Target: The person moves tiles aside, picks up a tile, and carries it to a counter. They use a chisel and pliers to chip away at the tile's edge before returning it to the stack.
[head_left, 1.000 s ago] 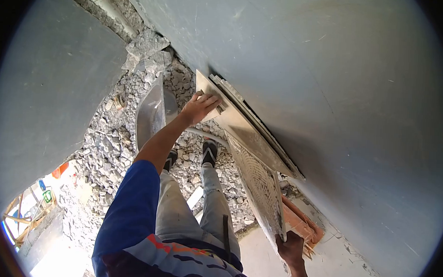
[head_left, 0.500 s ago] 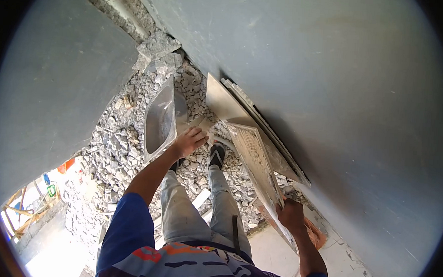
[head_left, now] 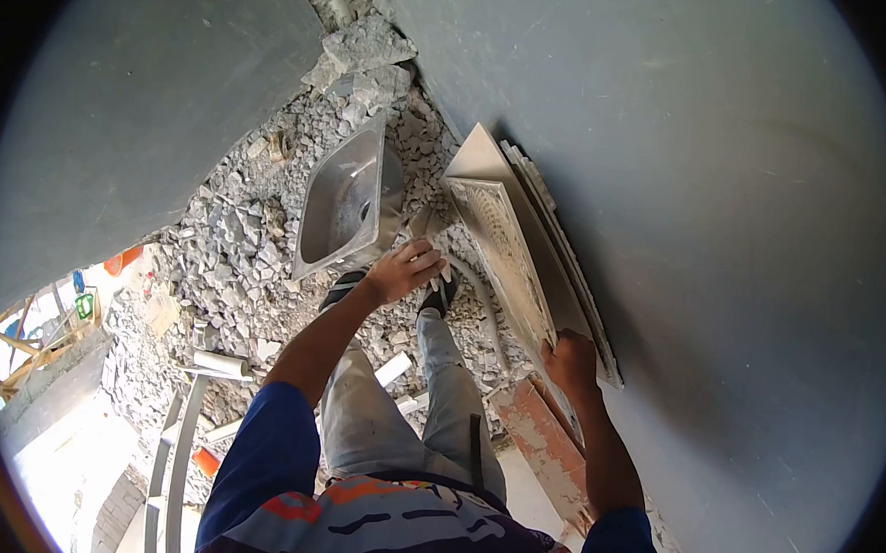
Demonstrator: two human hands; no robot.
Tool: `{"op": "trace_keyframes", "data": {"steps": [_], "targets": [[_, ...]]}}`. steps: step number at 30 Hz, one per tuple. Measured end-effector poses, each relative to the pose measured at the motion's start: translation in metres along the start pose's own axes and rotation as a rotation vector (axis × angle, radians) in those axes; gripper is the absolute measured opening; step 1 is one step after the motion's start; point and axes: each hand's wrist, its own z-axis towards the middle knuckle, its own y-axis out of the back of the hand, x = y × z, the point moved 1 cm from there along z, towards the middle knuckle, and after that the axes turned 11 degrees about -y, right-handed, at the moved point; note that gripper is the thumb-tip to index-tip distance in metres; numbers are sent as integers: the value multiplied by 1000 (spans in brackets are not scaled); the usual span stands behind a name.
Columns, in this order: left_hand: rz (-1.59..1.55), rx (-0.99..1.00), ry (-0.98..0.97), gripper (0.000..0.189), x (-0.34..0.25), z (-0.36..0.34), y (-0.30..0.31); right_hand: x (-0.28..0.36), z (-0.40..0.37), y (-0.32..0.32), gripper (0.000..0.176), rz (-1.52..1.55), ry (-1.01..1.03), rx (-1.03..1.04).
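My right hand (head_left: 571, 360) is closed around the near edge of a large tile (head_left: 500, 234), tilted on edge, with a mortar-marked back. Behind it, another large flat tile (head_left: 477, 156) and several thin slabs (head_left: 547, 202) lean against the grey wall. My left hand (head_left: 405, 272) hangs above the rubble in front of my feet with its fingers bent. A pale flat shard (head_left: 447, 269) shows at its fingertips, largely covered by the hand. Just beyond this hand, a stainless steel sink (head_left: 342, 196) stands tipped on the rubble.
Broken stone rubble (head_left: 235, 236) covers the floor around my shoes. Grey walls (head_left: 728, 191) rise on both sides. A reddish, flaking board (head_left: 545, 442) lies low by my right arm. At the left are a curved metal frame (head_left: 181, 463) and a white pipe piece (head_left: 221, 363).
My view has shifted, and the sink sits higher in it. The held tile now stands closer to the leaning slabs. The reddish board has come into fuller view.
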Motion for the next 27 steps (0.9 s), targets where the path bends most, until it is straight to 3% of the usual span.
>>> {"op": "trace_keyframes", "data": {"steps": [14, 20, 27], "targets": [[48, 6, -16, 46, 7, 7, -5, 17, 88, -40, 38, -150, 49, 21], [49, -3, -16, 47, 7, 8, -6, 22, 104, -51, 27, -176, 43, 41], [47, 15, 5, 45, 6, 12, -6, 15, 110, -66, 26, -185, 31, 105]]}}
